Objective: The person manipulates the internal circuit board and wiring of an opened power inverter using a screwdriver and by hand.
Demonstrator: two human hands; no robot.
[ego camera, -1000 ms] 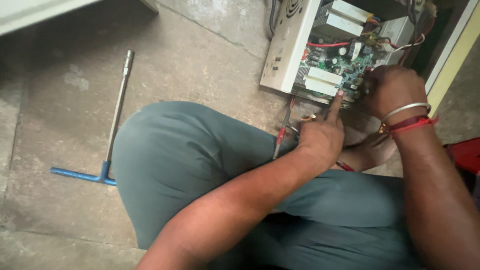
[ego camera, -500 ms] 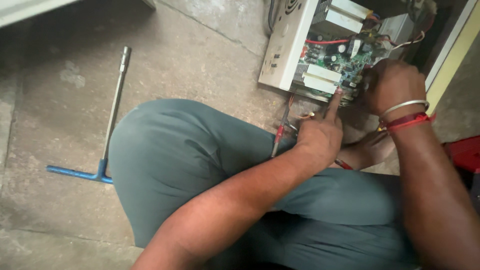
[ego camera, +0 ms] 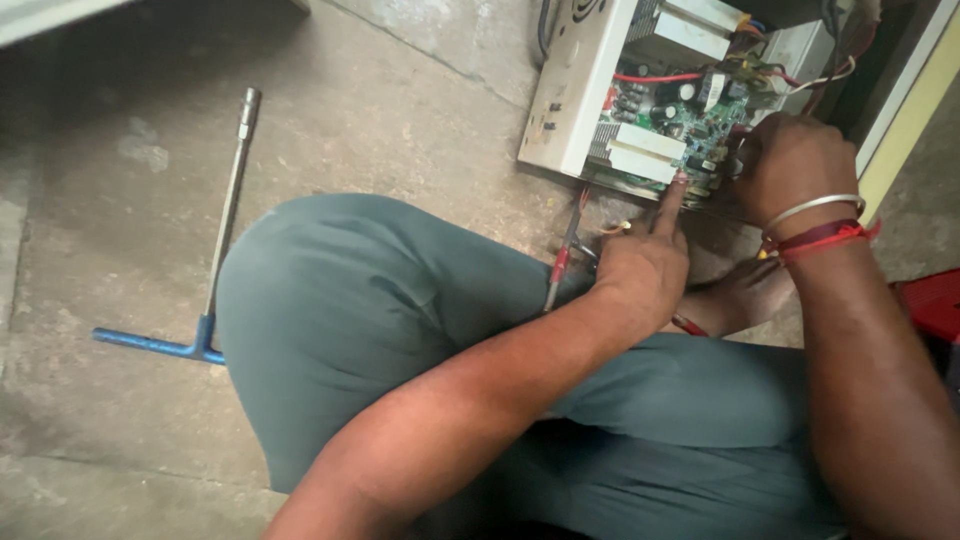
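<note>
An open white electronics box point(ego camera: 575, 90) lies on the concrete floor at the top, showing a green circuit board point(ego camera: 690, 115) with wires and white blocks. My left hand point(ego camera: 645, 265) rests over my knee, its index finger stretched out and touching the board's near edge, the other fingers folded. My right hand point(ego camera: 790, 165), with a metal bangle and red threads at the wrist, is curled over parts at the board's right end; its fingertips are hidden. A thin red-handled tool point(ego camera: 560, 265) lies just left of my left hand.
I sit cross-legged in grey-green trousers point(ego camera: 360, 310), a bare foot point(ego camera: 740, 295) below the box. A T-shaped socket wrench with a blue handle point(ego camera: 215, 270) lies on the floor at left. A red object point(ego camera: 930, 305) sits at the right edge.
Both hands stay at the circuit board, the left index finger still on its edge. Only the view has shifted slightly.
</note>
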